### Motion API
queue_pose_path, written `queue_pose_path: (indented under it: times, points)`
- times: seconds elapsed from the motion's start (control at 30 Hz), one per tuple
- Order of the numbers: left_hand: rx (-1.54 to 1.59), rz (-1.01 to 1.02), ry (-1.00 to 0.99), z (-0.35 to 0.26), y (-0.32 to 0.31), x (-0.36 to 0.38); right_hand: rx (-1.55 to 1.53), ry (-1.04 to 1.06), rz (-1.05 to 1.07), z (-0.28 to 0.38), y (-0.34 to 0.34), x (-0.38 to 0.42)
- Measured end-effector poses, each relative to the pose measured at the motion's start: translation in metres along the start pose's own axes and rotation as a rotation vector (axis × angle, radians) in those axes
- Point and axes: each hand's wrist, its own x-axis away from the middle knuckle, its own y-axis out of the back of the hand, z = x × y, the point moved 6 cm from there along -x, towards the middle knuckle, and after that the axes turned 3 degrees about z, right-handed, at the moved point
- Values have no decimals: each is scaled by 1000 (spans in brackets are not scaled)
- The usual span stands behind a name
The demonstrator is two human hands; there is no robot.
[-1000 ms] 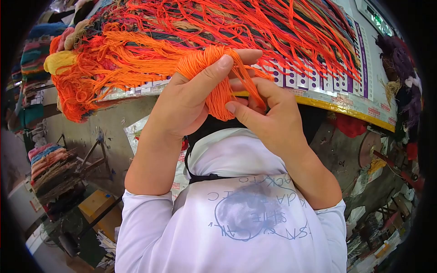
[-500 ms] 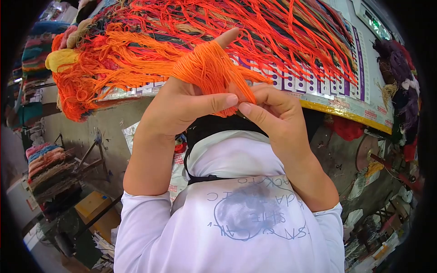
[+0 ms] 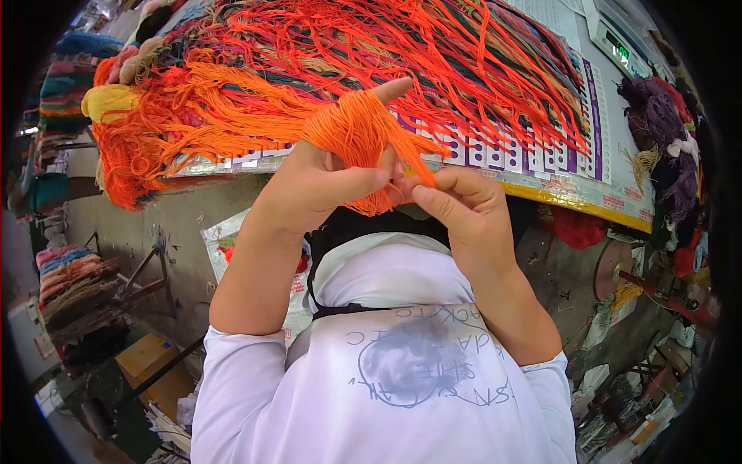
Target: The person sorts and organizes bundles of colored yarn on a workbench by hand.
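A bundle of orange thread (image 3: 349, 130) is looped round the fingers of my left hand (image 3: 321, 182). One fingertip sticks out past the loops, and the thumb bends in at the lower edge of the bundle. My right hand (image 3: 462, 199) pinches the taut right-hand strands between thumb and fingers, close beside the left thumb. Both hands are above the near edge of the table, in front of my body. Just beyond them lie loose orange skeins (image 3: 232, 116). The fingers under the wrapped thread are partly hidden.
Red and multicoloured skeins (image 3: 464, 54) cover the table, over purple-and-white punched cards (image 3: 595, 116). A digital scale (image 3: 618, 46) is at the far right, near dark purple yarn (image 3: 665, 116). Yellow tape (image 3: 576, 207) runs along the table edge. Stacked yarn (image 3: 73, 274) stands at left.
Both hands sit slightly lower in the view with the orange thread. The left thumb has drawn in slightly, and the right fingers still pinch the strands. More of the scale shows.
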Motion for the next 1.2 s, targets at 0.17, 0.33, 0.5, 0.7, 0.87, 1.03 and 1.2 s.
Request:
queue_pose_path:
  times: [0.17, 0.33, 0.5, 0.7, 0.87, 1.03, 1.2]
  points:
    - [-32, 369, 223, -4, -2, 14, -256, -106, 286, 14, 18, 3]
    - [144, 61, -333, -31, 128, 87, 105, 105, 243, 102, 150, 73]
    - [544, -604, -360, -82, 274, 207, -182, 141, -423, 154, 357, 195]
    - [791, -678, -486, -130, 406, 302, -383, 316, -1136, 217, 548, 361]
    - [733, -574, -552, -145, 346, 234, 51, 315, -965, 284, 531, 344]
    - [619, -304, -104, -14, 111, 42, 317, 37, -835, 170, 234, 109]
    - [237, -165, 438, 77, -20, -32, 594, -75, -317, 60, 154, -3]
